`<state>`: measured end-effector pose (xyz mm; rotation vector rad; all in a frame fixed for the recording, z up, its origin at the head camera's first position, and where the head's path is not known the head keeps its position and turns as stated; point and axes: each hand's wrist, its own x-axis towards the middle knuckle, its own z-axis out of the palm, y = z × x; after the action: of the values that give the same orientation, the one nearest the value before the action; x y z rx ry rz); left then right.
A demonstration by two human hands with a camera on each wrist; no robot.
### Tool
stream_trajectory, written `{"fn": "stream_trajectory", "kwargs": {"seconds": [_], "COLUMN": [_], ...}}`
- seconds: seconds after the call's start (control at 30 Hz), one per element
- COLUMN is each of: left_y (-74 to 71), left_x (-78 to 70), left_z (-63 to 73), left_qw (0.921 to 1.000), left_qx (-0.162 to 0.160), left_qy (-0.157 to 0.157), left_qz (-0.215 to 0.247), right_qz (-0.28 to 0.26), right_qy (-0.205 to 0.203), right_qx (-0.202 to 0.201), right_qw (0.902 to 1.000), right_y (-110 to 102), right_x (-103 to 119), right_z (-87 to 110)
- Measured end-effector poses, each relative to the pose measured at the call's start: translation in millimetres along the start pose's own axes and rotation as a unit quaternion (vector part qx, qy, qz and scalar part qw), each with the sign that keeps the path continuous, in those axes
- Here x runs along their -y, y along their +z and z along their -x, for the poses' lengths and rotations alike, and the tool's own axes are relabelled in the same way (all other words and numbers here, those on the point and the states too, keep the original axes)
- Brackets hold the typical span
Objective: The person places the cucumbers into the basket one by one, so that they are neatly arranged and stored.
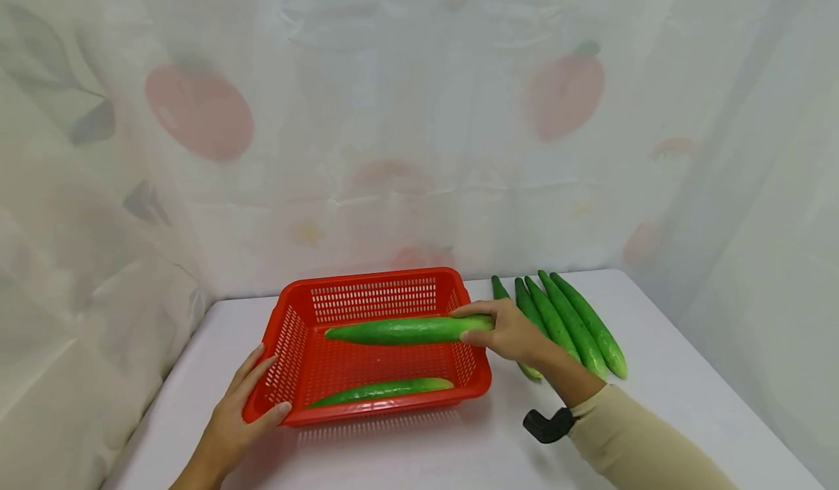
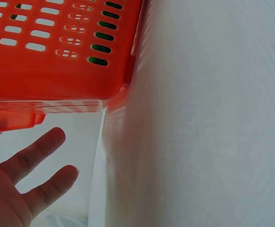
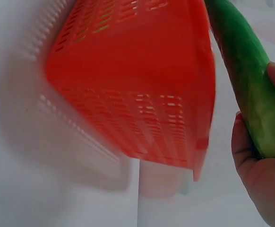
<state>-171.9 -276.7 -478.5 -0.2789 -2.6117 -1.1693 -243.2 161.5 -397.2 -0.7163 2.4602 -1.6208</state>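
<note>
My right hand (image 1: 507, 330) grips the pale, thick end of a long green cucumber (image 1: 406, 331). The cucumber lies nearly level over a red plastic basket (image 1: 393, 405), its thin end pointing left. In the right wrist view, thumb and fingers close round that cucumber (image 3: 248, 71), beside the outside of the basket (image 3: 128, 61). At the basket's left front corner is my left hand (image 1: 232, 424), fingers spread along the rim. Straight, parted fingers (image 2: 33, 153) show below the basket wall in the left wrist view. A second cucumber (image 1: 387, 389) rests inside, along the front wall.
Several more cucumbers (image 1: 553, 319) lie side by side on the white table (image 1: 682, 402), right of the basket. A pale curtain (image 1: 406, 111) printed with fruit hangs behind the table, and sheeting rises at both sides. A black strap piece (image 1: 549, 426) sits at my right wrist.
</note>
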Motion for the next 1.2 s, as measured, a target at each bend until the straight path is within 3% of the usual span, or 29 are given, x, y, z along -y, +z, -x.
{"fn": "stream_trajectory", "kwargs": {"seconds": [0.4, 0.73, 0.93, 1.2], "left_y": [-2.1, 0.1, -0.2, -0.1], "left_x": [-0.9, 0.2, 1.8, 3.7], "left_z": [1.0, -1.1, -1.3, 0.7], "left_qw": [0.9995, 1.0000, 1.0000, 0.9998], "left_qx": [0.000, 0.000, 0.000, -0.008], "left_qy": [-0.008, 0.001, 0.006, 0.013], "left_qz": [-0.029, -0.004, 0.000, -0.008], "right_qz": [-0.011, 0.024, 0.081, 0.155], "right_qy": [0.004, 0.003, -0.004, -0.027], "right_qx": [0.029, 0.057, 0.061, 0.089], "right_qw": [0.9995, 0.9981, 0.9949, 0.9836], "right_y": [24.1, 42.8, 53.1, 68.5], "right_x": [2.9, 0.2, -1.0, -3.8], "right_z": [-14.8, -29.0, -36.5, -45.0]}}
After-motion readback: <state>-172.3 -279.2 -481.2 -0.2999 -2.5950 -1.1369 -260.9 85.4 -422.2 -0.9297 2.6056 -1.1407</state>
